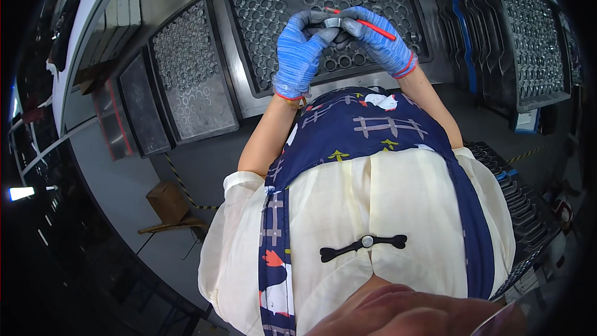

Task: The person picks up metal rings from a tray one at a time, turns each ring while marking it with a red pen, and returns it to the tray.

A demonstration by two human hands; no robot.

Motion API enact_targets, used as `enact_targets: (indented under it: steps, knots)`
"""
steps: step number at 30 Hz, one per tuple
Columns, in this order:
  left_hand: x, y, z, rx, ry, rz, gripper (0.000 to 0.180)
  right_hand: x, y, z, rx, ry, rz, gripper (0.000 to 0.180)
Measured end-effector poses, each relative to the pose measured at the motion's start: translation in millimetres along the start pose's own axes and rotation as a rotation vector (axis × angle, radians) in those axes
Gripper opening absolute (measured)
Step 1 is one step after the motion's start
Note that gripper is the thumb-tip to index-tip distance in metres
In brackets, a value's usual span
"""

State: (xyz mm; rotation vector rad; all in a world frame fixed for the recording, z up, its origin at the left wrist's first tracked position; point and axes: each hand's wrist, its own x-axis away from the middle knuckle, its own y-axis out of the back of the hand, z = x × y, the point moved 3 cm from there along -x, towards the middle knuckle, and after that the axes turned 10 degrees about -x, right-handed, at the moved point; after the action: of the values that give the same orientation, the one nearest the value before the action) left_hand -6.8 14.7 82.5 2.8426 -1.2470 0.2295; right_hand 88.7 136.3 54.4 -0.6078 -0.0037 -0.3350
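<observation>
Both hands wear blue knit gloves with grey-coated fingers and red cuffs. They meet above a black tray (pixel 244 56) crowded with small metal rings. My left hand (pixel 300 56) is closed, its thumb and fingers pinching a shiny metal ring (pixel 333 23). On the ring's other side, the fingertips of my right hand (pixel 378 40) touch or steady it. A slim red pen-like tool (pixel 379 30) lies across the right hand, gripped by its fingers, with its far end showing above the ring. The fingers partly cover the ring.
To the left, a second tray (pixel 194 74) is partly filled with rings, beside a dark tray (pixel 142 102). Stacked black trays (pixel 476 37) stand at the right, with a ring-filled tray (pixel 532 43) tilted against them. A cardboard box (pixel 166 202) sits lower left.
</observation>
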Motion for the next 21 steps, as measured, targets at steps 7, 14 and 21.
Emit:
enact_targets:
  steps: [7, 14, 21]
  knots:
    - [0, 4, 12, -0.36, -0.187, -0.006, 0.03, 2, -17, 13, 0.179, -0.064, -0.017, 0.028]
    - [-1, 4, 9, -0.067, -0.043, -0.011, 0.03, 1, -9, 2, 0.028, -0.024, 0.005, 0.03]
    - [-6, 8, -2, -0.297, -0.183, 0.059, 0.03, -1, -5, 1, 0.312, 0.181, 0.027, 0.029]
